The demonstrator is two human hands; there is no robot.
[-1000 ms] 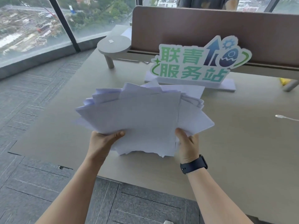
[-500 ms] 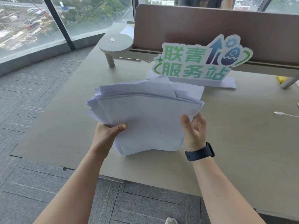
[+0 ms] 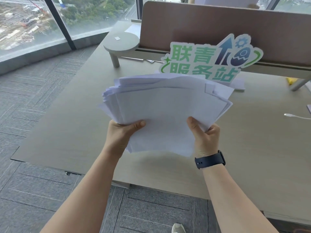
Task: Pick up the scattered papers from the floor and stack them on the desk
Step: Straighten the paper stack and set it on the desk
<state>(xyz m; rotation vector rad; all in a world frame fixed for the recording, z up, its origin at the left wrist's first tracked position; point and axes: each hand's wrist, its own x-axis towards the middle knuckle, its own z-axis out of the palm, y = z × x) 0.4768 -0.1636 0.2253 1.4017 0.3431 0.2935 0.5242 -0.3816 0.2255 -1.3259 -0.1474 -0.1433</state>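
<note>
A thick, uneven sheaf of white papers (image 3: 166,106) is held up above the light wooden desk (image 3: 75,125), its sheets fanned and bowed. My left hand (image 3: 121,133) grips its lower left edge, thumb on top. My right hand (image 3: 204,137), with a dark watch on the wrist, grips the lower right edge the same way. The fingers of both hands are hidden under the sheets. The lower edge of the sheaf hangs just above the desk surface and casts a shadow on it.
A standing sign (image 3: 212,59) with green characters is behind the papers, in front of a brown divider panel (image 3: 218,26). A round shelf (image 3: 121,42) on a leg stands at the back left. A white cable (image 3: 296,116) lies at the right. Grey carpet (image 3: 33,98) runs left of the desk.
The loose spread of sheets has been drawn together into a tighter, narrower sheaf and lifted higher. My right hand has slid outward to the right edge.
</note>
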